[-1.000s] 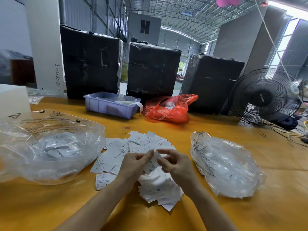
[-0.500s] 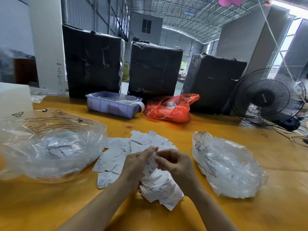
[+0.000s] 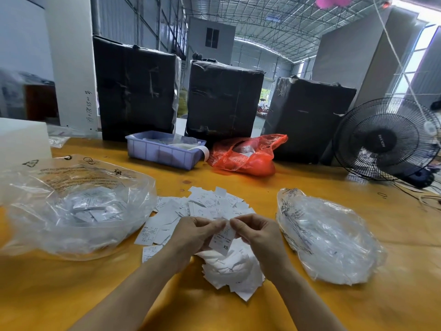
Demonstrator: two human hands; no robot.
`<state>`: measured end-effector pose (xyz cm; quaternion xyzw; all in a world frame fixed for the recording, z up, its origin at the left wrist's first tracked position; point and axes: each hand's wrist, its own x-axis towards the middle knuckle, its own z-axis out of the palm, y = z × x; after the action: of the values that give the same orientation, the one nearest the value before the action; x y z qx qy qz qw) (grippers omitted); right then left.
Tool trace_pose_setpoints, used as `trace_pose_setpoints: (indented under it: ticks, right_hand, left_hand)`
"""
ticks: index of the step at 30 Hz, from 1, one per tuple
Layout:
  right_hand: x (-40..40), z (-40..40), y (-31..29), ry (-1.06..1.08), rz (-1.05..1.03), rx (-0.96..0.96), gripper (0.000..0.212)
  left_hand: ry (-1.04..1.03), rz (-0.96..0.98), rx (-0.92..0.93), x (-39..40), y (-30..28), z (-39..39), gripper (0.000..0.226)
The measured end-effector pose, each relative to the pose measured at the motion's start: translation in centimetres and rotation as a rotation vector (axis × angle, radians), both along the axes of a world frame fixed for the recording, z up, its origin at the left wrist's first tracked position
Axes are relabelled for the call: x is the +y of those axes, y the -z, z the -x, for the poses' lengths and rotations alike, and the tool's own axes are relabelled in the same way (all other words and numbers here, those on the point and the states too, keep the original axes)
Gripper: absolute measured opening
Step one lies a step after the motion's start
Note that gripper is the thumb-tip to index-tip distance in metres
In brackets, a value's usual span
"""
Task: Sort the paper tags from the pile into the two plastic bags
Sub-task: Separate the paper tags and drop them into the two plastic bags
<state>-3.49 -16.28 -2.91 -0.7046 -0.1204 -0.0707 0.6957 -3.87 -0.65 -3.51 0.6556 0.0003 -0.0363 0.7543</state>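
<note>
2 hands, left (image 3: 195,232) and right (image 3: 256,232), pinch 1 tag (image 3: 223,238) marked XS above the pile (image 3: 210,206) on the worktop (image 3: 238,185). Read its size, then drop it into the matching bag: left (image 3: 71,206) or right (image 3: 329,237).

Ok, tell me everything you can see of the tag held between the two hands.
The tag is a small white paper rectangle with lines of fine print too small to read and a bold "XS" near its lower end. It hangs tilted above the pile of tags. The left hand and the right hand pinch it by its upper part, thumbs and fingertips meeting there; its lower end hangs free.
</note>
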Motion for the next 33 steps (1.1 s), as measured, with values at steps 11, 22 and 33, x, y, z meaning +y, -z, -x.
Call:
trace_pose_setpoints:
  ticks: [11, 22, 33]
  right_hand:
    - [-0.2, 0.0, 0.2, 0.098, -0.004, -0.005, 0.005]
    - [-0.7, -0.5, 0.5, 0.137, 0.259, -0.053, 0.011]
    - [0.2, -0.6, 1.9, 0.071, 1.118, -0.217, 0.057]
  left_hand:
    - [-0.114, -0.207, -0.084, 2.7, -2.8, -0.2, 0.005]
    - [-0.957, -0.62, -0.017, 17.6, -3.2, -0.4, 0.016]
    - [-0.785, -1.055, -0.711, 7.3, -2.2, -1.1, 0.03]
